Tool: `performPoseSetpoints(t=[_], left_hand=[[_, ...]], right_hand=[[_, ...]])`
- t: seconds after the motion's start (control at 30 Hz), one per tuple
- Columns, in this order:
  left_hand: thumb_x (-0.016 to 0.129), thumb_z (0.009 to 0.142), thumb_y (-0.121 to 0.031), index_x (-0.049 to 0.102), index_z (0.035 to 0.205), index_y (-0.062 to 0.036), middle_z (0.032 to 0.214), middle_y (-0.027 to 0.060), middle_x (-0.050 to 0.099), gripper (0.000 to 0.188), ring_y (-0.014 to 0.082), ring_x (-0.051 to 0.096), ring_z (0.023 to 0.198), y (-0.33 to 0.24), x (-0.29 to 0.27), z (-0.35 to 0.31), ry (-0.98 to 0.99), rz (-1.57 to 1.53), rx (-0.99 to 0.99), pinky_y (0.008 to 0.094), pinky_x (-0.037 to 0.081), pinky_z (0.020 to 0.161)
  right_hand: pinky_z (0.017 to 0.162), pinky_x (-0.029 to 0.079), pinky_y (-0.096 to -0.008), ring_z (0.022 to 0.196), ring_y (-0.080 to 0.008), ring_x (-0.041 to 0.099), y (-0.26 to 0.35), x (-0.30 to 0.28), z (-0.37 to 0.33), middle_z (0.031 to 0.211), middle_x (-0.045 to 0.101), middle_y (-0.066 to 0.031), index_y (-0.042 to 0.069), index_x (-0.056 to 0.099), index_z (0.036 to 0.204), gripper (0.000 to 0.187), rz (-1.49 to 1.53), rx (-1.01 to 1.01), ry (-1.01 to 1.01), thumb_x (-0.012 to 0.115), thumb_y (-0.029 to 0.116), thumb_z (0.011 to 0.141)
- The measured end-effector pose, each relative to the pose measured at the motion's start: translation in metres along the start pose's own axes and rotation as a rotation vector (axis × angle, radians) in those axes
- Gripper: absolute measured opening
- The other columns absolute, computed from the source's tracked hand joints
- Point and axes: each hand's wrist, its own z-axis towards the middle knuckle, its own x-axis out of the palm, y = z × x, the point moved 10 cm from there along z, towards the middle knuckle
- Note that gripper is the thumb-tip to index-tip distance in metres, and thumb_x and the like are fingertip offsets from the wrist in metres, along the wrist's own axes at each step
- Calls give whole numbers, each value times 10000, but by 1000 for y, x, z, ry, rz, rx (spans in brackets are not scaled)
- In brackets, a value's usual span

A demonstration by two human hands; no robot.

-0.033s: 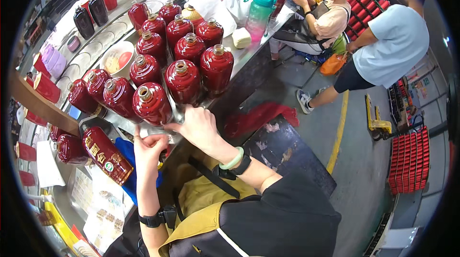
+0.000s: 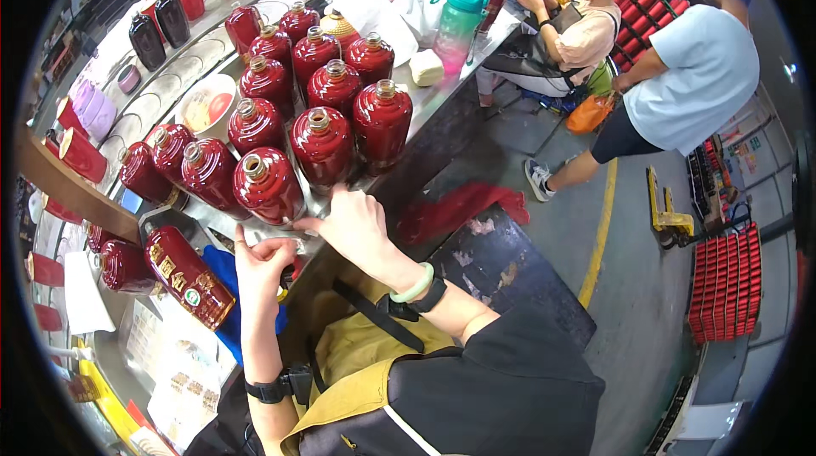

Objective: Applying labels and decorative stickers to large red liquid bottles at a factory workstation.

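Several glossy dark red bottles with open necks stand in a cluster on the metal table; the nearest bottle (image 2: 269, 192) is right in front of my hands. My left hand (image 2: 265, 262) is at the table edge below it, index finger stretched up, the other fingers curled in; what they hold, if anything, is hidden. Beside it my right hand (image 2: 355, 225) has its thumb stretched left and its index finger raised near the bases of the front bottles; its other fingers are partly hidden. A red bottle with gold lettering (image 2: 189, 277) lies tilted at the left, next to a blue cloth (image 2: 223, 273).
A bowl (image 2: 208, 103), a teal-pink drinking bottle (image 2: 463, 22) and white bags are on the table. Printed sheets (image 2: 183, 401) lie at the lower left. A dark bench (image 2: 518, 269) with a red cloth (image 2: 463, 209) stands right. One person sits, another stands, beyond.
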Motion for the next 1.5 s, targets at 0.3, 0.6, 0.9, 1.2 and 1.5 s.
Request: performPoseSetpoints(t=[0.3,0.6,0.9,1.2,1.5], left_hand=[[752,816,-4,139,1542,30,945,129,719,951,126,620,744,14,23,25,113,-48,-72,246,503,668],[785,797,-14,204,1493,-5,902,137,730,907,130,612,669,23,38,29,66,24,-88,246,495,609],[779,820,-31,-15,1566,64,949,125,735,1093,138,638,724,22,42,25,127,6,-88,248,526,721],[709,872,76,291,1556,-15,932,80,712,806,126,691,867,-35,28,-63,205,22,107,259,546,853],[683,899,82,436,1465,8,970,65,694,622,129,677,923,-39,-47,-130,70,64,44,269,545,882]], right_hand=[[804,568,-498,970,-484,674,-42,-12,-1,1063,657,-324,-59,429,1235,785,343,111,-220,913,257,705],[716,574,-484,837,-414,718,-51,-19,28,869,714,-238,14,506,1327,892,110,-6,-275,900,427,642],[732,567,-480,846,-387,717,-58,-22,42,875,731,-186,48,586,1149,735,137,-78,-175,890,476,636],[685,568,-412,730,-310,729,-38,-47,-2,732,720,-135,64,724,819,329,24,-48,-123,824,375,783],[642,571,-307,720,-203,722,67,37,-41,898,736,-132,13,717,1013,195,351,-372,187,774,127,864]])
